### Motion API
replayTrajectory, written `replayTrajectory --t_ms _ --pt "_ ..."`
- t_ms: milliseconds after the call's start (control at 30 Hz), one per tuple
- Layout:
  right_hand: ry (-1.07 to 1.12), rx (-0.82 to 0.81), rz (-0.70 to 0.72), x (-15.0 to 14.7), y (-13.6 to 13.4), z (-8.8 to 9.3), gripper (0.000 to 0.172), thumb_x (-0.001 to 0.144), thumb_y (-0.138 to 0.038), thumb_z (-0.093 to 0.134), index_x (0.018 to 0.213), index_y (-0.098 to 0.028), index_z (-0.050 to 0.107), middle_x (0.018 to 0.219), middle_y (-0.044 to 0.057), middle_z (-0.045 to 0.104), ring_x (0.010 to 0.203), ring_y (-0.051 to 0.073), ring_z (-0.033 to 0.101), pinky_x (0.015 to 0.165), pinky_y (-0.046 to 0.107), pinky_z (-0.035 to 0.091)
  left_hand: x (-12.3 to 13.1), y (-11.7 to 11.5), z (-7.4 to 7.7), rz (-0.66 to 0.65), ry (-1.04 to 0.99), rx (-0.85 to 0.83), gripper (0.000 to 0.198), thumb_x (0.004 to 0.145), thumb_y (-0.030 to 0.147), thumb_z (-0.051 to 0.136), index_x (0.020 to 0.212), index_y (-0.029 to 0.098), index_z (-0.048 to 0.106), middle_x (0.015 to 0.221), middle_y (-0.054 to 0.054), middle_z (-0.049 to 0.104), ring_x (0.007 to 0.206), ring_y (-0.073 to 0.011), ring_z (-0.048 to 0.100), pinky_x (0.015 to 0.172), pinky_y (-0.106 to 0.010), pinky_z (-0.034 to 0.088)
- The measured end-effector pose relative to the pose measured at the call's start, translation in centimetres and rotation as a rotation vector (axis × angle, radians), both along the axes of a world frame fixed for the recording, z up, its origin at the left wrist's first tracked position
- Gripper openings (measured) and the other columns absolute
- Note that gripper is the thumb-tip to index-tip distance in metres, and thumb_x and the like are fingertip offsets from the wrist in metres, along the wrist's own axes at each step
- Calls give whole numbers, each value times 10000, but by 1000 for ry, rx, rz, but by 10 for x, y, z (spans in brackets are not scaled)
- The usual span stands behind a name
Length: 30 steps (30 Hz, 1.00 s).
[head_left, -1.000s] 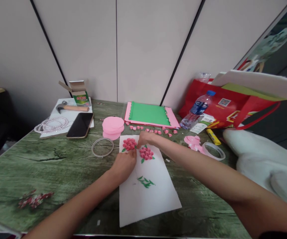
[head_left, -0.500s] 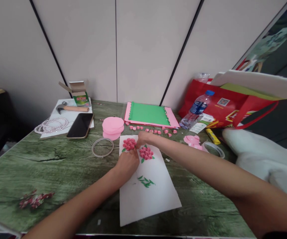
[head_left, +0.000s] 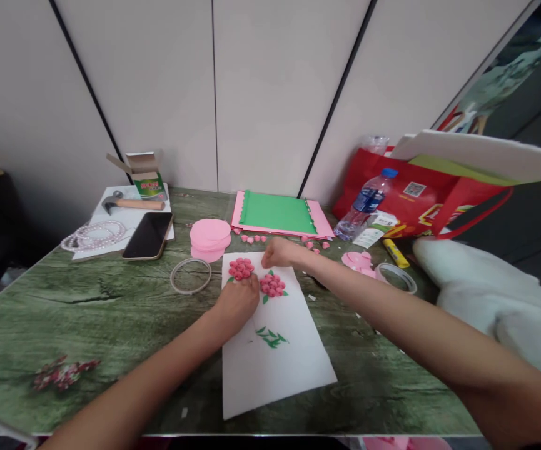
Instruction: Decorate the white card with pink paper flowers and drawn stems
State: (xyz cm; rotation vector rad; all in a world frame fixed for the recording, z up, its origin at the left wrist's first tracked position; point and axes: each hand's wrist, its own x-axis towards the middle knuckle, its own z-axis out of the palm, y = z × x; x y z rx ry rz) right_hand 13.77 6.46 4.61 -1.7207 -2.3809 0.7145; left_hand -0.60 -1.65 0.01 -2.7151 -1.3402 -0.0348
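A white sheet of paper (head_left: 277, 375) lies on the table with two clusters of pink paper flower buds on it. My left hand (head_left: 239, 303) rests on the sheet, its curled fingers at the lower right edge of the left cluster (head_left: 241, 269). Just above the right cluster (head_left: 273, 285), my right hand (head_left: 278, 253) has its fingers pinched together near the sheet's top edge; whatever they hold is hidden. Green paper leaves (head_left: 271, 338) lie loose lower on the sheet, and others show beneath the clusters.
Loose pink buds (head_left: 250, 240) lie behind the sheet, before a green board (head_left: 277, 212). At left are pink paper circles (head_left: 210, 237), a tape roll (head_left: 171, 278), a phone (head_left: 148, 236) and a hammer (head_left: 139, 204). A bottle (head_left: 368, 203), glue stick (head_left: 396, 253) and red bag (head_left: 420, 200) stand right.
My right hand has drawn back from the left cluster, slightly up and to the right. My left hand stays by that cluster. The whole view has shifted a little.
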Motion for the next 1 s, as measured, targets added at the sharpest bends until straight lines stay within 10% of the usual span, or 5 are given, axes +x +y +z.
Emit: replayTrajectory --t_ms 433,767,1000 --pt "142 -144 28 46 -128 -29 44 640 -131 691 676 -156 690 750 31 636 635 127 582 595 212 419 -9 -4 21 111 15 -197 256 867 94 378 1102 60 473 842 -151 662 724 -290 655 585 -365 478" --pt "60 -30 -73 33 -141 -33 49 702 -156 617 681 -176 657 806 27 578 671 127 544 607 225 362 -13 -17 16 96 -488 -298 211 877 246 449 712 163 551 680 -17 609 624 -150 566 562 -239 372" --pt "46 -6 -43 34 -142 -37 93 724 -134 548 671 -159 620 796 28 554 636 113 519 589 219 351 -10 -25 10 71 -800 -538 140 774 137 498 819 159 629 671 19 601 520 -85 501 533 -195 387"
